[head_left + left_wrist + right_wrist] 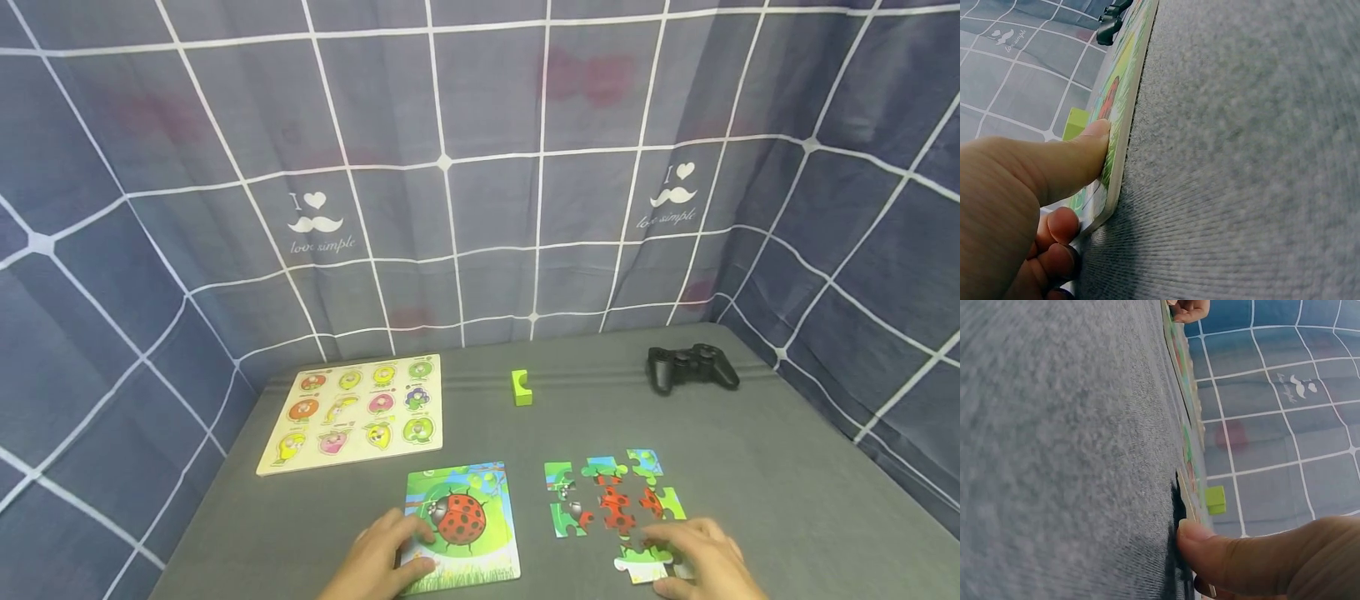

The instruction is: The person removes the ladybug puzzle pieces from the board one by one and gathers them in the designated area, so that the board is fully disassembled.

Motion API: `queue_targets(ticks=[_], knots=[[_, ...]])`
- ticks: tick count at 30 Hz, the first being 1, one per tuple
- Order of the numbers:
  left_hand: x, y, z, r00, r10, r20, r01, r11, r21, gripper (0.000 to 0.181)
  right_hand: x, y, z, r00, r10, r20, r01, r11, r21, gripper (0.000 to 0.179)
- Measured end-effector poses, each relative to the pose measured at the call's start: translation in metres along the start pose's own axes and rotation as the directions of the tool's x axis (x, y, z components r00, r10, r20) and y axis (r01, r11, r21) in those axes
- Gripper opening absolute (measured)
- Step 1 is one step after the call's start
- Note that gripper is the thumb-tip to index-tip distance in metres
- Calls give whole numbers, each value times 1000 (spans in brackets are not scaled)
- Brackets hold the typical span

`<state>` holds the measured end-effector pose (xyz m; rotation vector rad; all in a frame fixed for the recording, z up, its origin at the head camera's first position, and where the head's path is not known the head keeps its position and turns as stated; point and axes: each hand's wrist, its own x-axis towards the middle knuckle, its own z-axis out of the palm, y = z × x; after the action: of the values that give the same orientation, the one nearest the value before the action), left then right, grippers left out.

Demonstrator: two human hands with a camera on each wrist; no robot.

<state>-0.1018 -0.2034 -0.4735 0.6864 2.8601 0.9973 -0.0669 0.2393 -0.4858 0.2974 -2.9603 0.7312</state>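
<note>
My left hand (384, 554) holds the left edge of a square ladybug picture board (491, 517) lying on the table. Its thumb presses on the printed face, and the other fingers curl beside the board's edge in the left wrist view. To the right lie several loose jigsaw pieces of the same ladybug picture, among them a green corner piece (558, 475) and red spotted middle pieces (617, 510). At the lower right of these, my right hand (701, 558) pinches a jigsaw piece (681, 570), mostly hidden under the fingers. A white-and-green bottom piece (643, 570) lies beside it.
A wooden fruit peg board (352, 446) lies at the back left of the grey table (480, 433). Behind the jigsaw stands a small lime-green block (521, 390). A black game controller (692, 367) sits at the back right. Checked blue cloth (487, 208) surrounds the table.
</note>
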Motion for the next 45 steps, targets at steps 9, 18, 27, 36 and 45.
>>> queue_targets(ticks=[9,18,27,36,45], knots=[[0,1,-1,999,11,-30,-10,999,30,22,-1,5,3,994,-97,-56,97,995,0,48],[1,1,0,999,-2,-33,3,999,40,23,-1,4,7,993,-100,-68,99,995,-20,48],[1,2,-1,1000,-20,-8,21,1000,21,23,1,-1,6,998,-52,-32,53,999,8,46],[1,2,0,1000,-15,-4,15,1000,6,22,2,1,7,998,-48,-35,48,999,-1,45],[1,2,0,1000,-28,14,29,1000,-10,22,3,5,14,964,-204,-172,200,979,-39,51]])
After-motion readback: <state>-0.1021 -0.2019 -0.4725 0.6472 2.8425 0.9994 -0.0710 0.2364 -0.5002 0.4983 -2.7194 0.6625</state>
